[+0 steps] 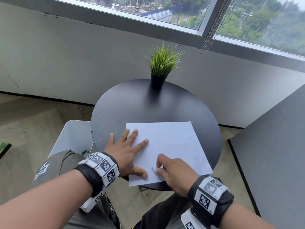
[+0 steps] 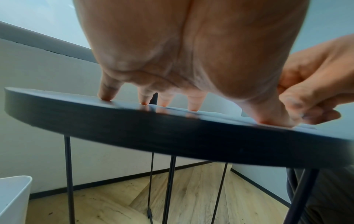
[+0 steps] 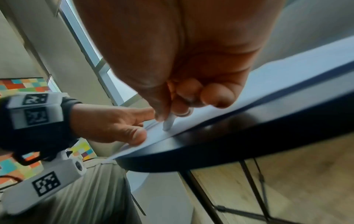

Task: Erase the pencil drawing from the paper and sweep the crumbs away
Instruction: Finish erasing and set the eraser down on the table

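A white sheet of paper point(image 1: 171, 146) lies on the near half of a round black table point(image 1: 132, 104). My left hand point(image 1: 127, 151) lies flat with fingers spread, pressing the paper's left edge; its thumb point(image 3: 134, 134) holds the near corner. My right hand point(image 1: 173, 172) pinches a small white eraser point(image 3: 168, 122) and presses its tip onto the paper near the front edge. In the head view the eraser point(image 1: 156, 171) is blurred beside a faint grey pencil smudge. The left wrist view shows my left fingertips point(image 2: 145, 101) on the table top and the right hand point(image 2: 314, 94) curled beside them.
A small green plant in a black pot point(image 1: 158, 80) stands at the table's far edge. A white bin point(image 1: 72, 138) sits on the floor left of the table. A dark panel point(image 1: 272, 154) stands to the right. My knees are under the near rim.
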{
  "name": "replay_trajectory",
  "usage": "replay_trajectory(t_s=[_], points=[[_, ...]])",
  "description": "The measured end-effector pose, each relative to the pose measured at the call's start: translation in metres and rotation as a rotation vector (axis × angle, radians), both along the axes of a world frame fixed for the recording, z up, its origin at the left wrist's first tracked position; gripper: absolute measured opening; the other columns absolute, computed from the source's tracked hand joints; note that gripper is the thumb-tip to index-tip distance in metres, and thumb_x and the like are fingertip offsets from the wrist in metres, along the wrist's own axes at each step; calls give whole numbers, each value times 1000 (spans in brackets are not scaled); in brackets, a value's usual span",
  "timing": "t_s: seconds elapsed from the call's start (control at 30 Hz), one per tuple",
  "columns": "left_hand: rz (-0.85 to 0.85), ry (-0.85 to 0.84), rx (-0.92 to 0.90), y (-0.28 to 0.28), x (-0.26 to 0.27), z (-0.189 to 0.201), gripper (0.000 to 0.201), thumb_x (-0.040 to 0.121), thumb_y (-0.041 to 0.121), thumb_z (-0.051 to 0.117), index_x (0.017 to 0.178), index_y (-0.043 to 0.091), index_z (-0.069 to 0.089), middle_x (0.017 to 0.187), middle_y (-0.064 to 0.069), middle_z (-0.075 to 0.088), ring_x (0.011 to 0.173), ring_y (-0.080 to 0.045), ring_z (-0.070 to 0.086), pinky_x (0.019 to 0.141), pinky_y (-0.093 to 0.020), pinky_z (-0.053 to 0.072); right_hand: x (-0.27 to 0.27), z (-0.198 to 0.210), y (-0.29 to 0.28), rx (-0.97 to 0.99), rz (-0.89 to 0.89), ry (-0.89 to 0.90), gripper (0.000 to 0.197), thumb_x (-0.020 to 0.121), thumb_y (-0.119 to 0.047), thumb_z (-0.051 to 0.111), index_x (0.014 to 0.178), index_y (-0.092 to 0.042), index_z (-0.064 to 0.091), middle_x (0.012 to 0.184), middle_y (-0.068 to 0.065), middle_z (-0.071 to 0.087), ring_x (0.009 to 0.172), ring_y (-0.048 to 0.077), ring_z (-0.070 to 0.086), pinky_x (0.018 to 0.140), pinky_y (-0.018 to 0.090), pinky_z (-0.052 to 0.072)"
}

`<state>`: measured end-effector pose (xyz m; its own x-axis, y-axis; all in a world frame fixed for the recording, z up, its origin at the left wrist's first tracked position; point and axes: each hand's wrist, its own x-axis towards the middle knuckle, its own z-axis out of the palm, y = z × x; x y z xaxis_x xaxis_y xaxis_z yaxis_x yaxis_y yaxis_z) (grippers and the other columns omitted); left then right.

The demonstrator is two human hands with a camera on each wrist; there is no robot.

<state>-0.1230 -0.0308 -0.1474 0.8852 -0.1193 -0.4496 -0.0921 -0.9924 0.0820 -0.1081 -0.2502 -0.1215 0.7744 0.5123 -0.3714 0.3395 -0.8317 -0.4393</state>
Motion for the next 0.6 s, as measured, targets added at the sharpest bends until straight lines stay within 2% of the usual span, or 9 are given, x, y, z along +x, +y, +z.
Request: replay_trajectory(t_s=[0.03, 0.13, 0.23, 0.3, 0.37, 0.5, 0.6], points=[[-4, 4, 5, 1, 1, 1, 124, 54, 106, 31, 151, 48, -20, 163, -1, -32, 150, -29, -27, 115, -70, -2, 4, 1, -7, -11, -25, 15, 24, 95, -50, 48, 92, -27, 43, 88, 3, 64, 82, 26, 58, 78, 41, 49], [-16, 13, 15, 1, 3, 3, 125, 53, 106, 33, 151, 49, -18, 163, -1, -30, 151, -30, -25, 116, -69, 1, 45, 8, -44, -61, -274, -72, 20, 93, -45, 53, 89, -26, 50, 88, 0, 64, 84, 22, 59, 79, 38, 50], [-45, 27, 55, 6, 5, 11, 122, 56, 102, 40, 152, 51, -15, 164, -2, -27, 151, -32, -23, 119, -65, 1, 73, 18, -80, -35, -358, -70, 10, 95, -38, 57, 95, -29, 58, 82, -4, 64, 73, 14, 60, 70, 33, 50], [-61, 41, 92, 14, 12, 21, 118, 61, 97, 48, 152, 53, -12, 164, -3, -29, 151, -32, -24, 120, -63, -1, 81, 20, -95, 48, -375, -32, 10, 94, -35, 60, 95, -25, 62, 70, 0, 68, 56, 12, 59, 60, 29, 49], [-54, 48, 135, 27, 22, 31, 111, 66, 90, 56, 152, 56, -5, 164, -3, -29, 151, -31, -23, 121, -61, -1, 83, 21, -100, 72, -370, 2, 9, 94, -32, 62, 93, -24, 65, 63, 0, 69, 49, 10, 56, 55, 27, 49], [14, 30, 216, 53, 44, 45, 93, 79, 75, 61, 152, 58, 6, 166, -3, -22, 154, -31, -15, 121, -61, 7, 75, 13, -91, 33, -269, 56, 8, 92, -37, 63, 96, -29, 65, 65, -2, 70, 49, 5, 56, 58, 26, 50], [51, -60, 175, 46, 49, 45, 79, 90, 59, 57, 154, 52, 11, 168, -3, -13, 155, -27, -7, 121, -57, 14, 67, 8, -79, 54, -216, 56, 10, 92, -38, 63, 93, -28, 65, 64, -2, 70, 49, 3, 55, 63, 29, 51]])
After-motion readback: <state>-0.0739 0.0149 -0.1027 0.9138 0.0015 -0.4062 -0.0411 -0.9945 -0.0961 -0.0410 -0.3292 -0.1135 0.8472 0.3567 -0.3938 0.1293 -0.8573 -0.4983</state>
